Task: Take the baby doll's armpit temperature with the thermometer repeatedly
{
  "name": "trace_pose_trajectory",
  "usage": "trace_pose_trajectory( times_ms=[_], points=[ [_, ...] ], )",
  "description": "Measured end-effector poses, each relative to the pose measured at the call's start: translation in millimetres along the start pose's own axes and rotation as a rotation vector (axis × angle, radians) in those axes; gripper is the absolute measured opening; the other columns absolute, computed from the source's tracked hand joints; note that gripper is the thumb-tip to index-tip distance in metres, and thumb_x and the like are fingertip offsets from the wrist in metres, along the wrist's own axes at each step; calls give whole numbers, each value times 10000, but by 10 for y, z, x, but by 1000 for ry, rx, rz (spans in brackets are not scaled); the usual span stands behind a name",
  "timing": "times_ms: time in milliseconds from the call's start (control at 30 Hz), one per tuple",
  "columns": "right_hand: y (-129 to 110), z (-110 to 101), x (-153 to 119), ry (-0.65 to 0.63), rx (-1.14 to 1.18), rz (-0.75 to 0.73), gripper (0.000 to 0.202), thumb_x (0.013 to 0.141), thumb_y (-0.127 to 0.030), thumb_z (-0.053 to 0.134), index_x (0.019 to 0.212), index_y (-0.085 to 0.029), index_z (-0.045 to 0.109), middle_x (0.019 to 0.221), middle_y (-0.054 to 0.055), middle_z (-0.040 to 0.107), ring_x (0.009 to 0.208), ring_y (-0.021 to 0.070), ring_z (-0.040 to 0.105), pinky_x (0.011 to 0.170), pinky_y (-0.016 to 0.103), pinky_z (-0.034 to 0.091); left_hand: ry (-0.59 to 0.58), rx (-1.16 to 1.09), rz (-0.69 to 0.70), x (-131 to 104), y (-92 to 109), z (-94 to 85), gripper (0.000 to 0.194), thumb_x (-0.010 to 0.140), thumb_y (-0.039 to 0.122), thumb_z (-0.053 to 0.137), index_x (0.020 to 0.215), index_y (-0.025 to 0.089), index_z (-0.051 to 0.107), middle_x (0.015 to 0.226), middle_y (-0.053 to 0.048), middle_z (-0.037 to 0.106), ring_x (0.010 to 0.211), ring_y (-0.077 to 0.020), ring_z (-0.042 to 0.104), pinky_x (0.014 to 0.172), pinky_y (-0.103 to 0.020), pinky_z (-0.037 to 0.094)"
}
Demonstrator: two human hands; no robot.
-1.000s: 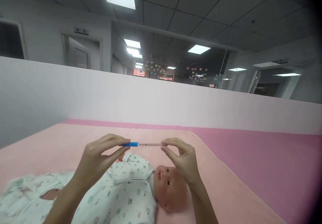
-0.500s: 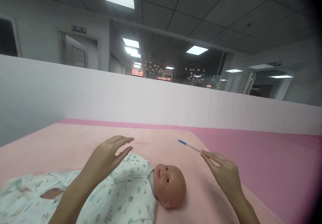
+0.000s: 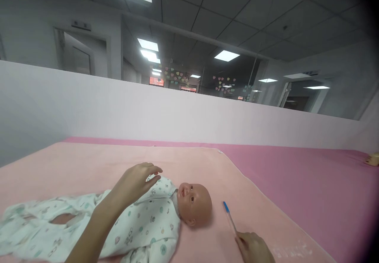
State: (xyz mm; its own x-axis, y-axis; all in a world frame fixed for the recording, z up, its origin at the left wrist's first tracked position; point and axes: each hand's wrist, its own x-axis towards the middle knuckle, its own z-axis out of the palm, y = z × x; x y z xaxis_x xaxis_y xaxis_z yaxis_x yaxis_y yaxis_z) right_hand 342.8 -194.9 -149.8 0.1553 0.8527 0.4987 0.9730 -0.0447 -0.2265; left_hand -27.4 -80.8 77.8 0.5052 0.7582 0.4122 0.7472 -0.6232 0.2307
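A baby doll (image 3: 197, 206) lies on its back, its head to the right, dressed in a white patterned sleepsuit (image 3: 148, 219). My left hand (image 3: 139, 182) hovers above the doll's chest and near shoulder area, thumb and fingers apart, holding nothing. To the right of the doll's head, my right hand (image 3: 254, 247) pinches a slim, pale, pen-like stick with a blue end (image 3: 230, 215). The blue end points up and away from me. Its lower end is hidden in my fingers, and the frame's bottom edge cuts off part of that hand.
The doll rests on a peach-coloured sheet (image 3: 97, 160) over a pink mat (image 3: 296, 180). A low white wall (image 3: 183, 117) rises behind. A small yellowish object (image 3: 372, 159) sits at the far right edge. Glass with heart stickers stands beyond the wall.
My right hand has moved down and slightly left, and the stick has swung from pointing left to more upright. My left hand stays over the doll. The view has shifted a little.
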Motion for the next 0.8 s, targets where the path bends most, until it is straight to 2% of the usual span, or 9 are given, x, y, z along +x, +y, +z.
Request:
trace_pose_trajectory(
  times_ms=[100,200,267,333,400,467,567,667,800],
  points=[
    [-122,-112,61,24,-16,20,322,801,-261,410,671,-229,702,678,75,681,643,221,638,594,318,493,-57,-19,14,30,-12,89,332,849,388,376,962,263,663,962,-35,669,848,-199,605,670,-269,437],
    [-349,-420,230,231,-1,41,309,825,-292,402,819,-188,693,822,93,694,772,238,638,711,353,477,-104,-23,28,73,-57,203,321,843,364,380,949,264,667,941,-28,672,822,-187,601,675,-263,421],
    [-615,-623,402,349,30,44,289,841,-316,421,850,-173,672,856,93,686,804,229,623,734,353,462,-136,0,35,108,-81,290,319,835,349,378,887,253,678,891,-34,672,786,-184,596,644,-255,403],
    [-976,-718,588,397,99,-56,258,849,-283,428,822,-174,660,820,80,681,770,203,611,720,333,453,-175,33,45,142,-89,391,327,827,332,373,778,230,680,802,-44,662,736,-182,588,604,-247,375],
    [-1388,-663,748,306,160,-204,235,845,-201,423,806,-191,654,773,52,666,739,176,590,727,321,443,-208,67,56,173,-87,510,347,821,303,358,661,205,650,696,-45,633,676,-173,574,576,-242,344],
    [-1781,-488,861,243,159,-366,269,829,-136,409,720,-202,646,716,38,642,737,169,568,808,352,419,-227,99,74,193,-86,646,355,814,262,347,580,185,603,616,-37,597,617,-159,553,554,-241,316],
    [-2195,-175,947,179,7,-464,201,816,-185,471,769,-173,667,948,102,638,979,245,513,996,504,257,-263,112,95,199,-104,848,307,790,208,365,570,168,577,606,-42,592,557,-142,524,510,-242,277],
    [-2347,8,985,98,-120,-460,207,802,-196,487,800,-142,687,1042,157,606,1093,307,438,1010,584,169,-267,116,109,192,-129,987,290,797,224,386,597,157,585,629,-58,600,548,-145,524,494,-242,274],
    [-2323,40,1008,36,-121,-407,199,777,-160,495,789,-150,693,970,153,621,1082,316,445,1008,610,138,-245,97,125,201,-131,1044,269,794,205,401,620,173,602,656,-48,600,575,-141,536,522,-239,312]
  ],
)
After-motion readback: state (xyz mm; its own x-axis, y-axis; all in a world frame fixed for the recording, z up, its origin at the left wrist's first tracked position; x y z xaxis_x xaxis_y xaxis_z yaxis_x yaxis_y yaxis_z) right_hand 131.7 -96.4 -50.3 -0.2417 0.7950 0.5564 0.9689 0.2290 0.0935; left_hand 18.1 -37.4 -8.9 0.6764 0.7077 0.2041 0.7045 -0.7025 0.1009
